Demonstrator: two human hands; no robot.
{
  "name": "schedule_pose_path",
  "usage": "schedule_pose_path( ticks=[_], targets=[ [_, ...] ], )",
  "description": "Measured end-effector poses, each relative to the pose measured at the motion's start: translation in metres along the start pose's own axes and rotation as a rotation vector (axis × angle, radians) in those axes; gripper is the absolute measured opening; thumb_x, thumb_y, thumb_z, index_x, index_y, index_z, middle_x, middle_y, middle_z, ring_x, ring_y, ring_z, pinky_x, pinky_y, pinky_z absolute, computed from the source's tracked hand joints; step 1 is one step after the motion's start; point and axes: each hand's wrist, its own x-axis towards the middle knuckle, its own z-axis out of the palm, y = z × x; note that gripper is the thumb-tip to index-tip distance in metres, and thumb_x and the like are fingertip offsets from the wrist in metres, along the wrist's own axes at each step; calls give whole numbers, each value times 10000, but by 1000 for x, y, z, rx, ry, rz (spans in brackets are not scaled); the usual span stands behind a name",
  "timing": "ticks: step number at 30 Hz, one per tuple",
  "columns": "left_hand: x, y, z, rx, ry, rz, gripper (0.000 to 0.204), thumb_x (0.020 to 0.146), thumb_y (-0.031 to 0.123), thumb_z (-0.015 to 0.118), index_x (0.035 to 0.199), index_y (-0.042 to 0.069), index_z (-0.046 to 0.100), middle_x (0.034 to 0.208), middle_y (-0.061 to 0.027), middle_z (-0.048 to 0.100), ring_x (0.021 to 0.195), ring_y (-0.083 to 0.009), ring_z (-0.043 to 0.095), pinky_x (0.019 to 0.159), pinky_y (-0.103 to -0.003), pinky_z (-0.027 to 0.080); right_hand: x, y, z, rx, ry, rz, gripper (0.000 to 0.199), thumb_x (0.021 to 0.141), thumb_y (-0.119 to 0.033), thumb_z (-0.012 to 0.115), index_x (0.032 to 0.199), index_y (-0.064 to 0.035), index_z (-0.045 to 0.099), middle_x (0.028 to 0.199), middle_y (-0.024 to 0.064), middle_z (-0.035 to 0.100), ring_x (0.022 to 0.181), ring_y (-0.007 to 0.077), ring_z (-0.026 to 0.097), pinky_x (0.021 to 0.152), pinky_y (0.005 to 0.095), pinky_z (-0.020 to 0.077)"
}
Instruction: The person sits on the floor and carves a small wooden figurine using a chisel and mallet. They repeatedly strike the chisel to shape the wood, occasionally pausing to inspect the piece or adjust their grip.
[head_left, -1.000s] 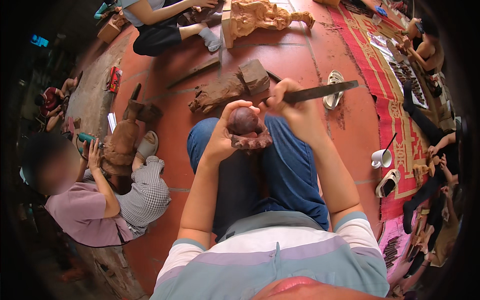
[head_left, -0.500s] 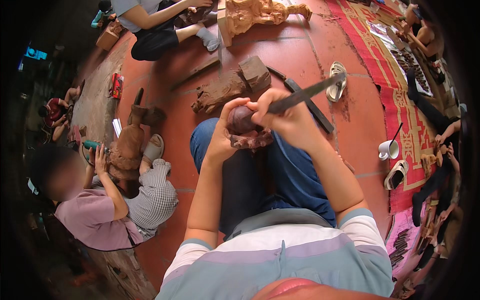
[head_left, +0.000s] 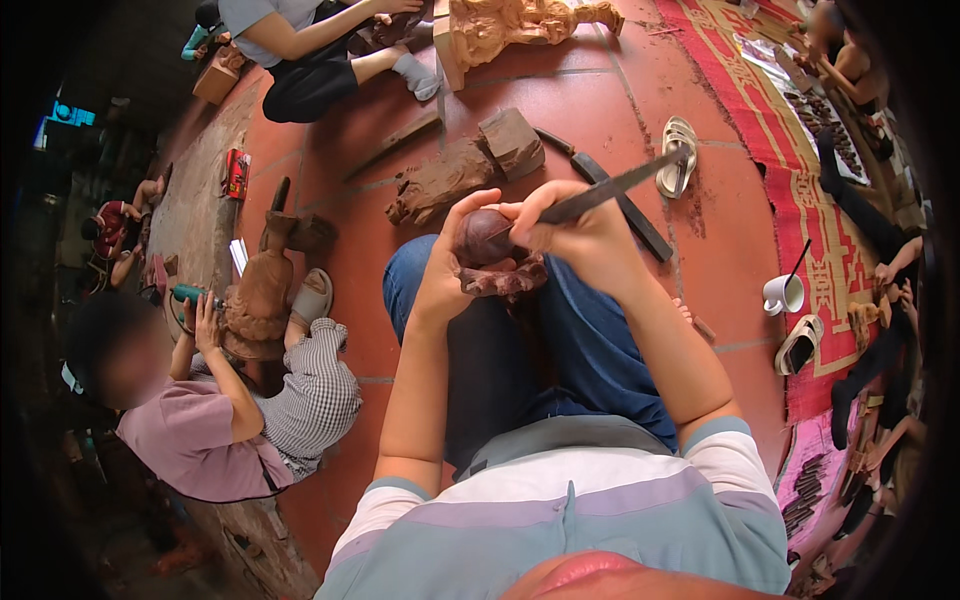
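Note:
My left hand (head_left: 447, 255) is closed around a dark reddish-brown wood carving (head_left: 485, 237), cupping it from the left side above my knees. The carving has a smooth round top and a knobbly, carved lower rim. In my right hand (head_left: 583, 240) is a long flat dark carving tool (head_left: 622, 188), gripped in the fist with its length sticking out up and to the right. The fingers of this hand are close against the round top, and its thumb side meets my left fingertips. What end of the tool touches the wood is hidden by my fingers.
A dark wood carving (head_left: 445, 182) and a wooden mallet-like block (head_left: 512, 143) lie ahead on the red tiles (head_left: 560, 95). Beside them is a dark bar (head_left: 630, 215). Left, a person (head_left: 205, 420) works on a figure (head_left: 262, 290). Sandals (head_left: 677, 160) and a mug (head_left: 783, 293) stand right.
The view has shifted slightly. My right hand has moved a little to the right against the carving, with the tool still in it; my left hand keeps its hold.

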Motion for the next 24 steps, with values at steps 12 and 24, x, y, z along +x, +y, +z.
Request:
schedule_pose_path(
  ticks=[12,24],
  targets=[
    [4,2,-3,167,-79,70,842,600,-66,765,1327,116,382,1180,-47,489,1042,-143,529,878,-276,470,12,4,-12,73,209,79,102,807,-73,671,874,-8,628,810,17,622,757,65,572,679,215,463],
    [3,-4,6,45,24,66,807,628,-81,756,1322,67,370,1194,-84,501,1072,-172,533,919,-303,460,-3,0,6,59,109,-32,73,827,-60,650,853,-30,589,799,10,580,802,70,548,693,222,433]
  ],
)
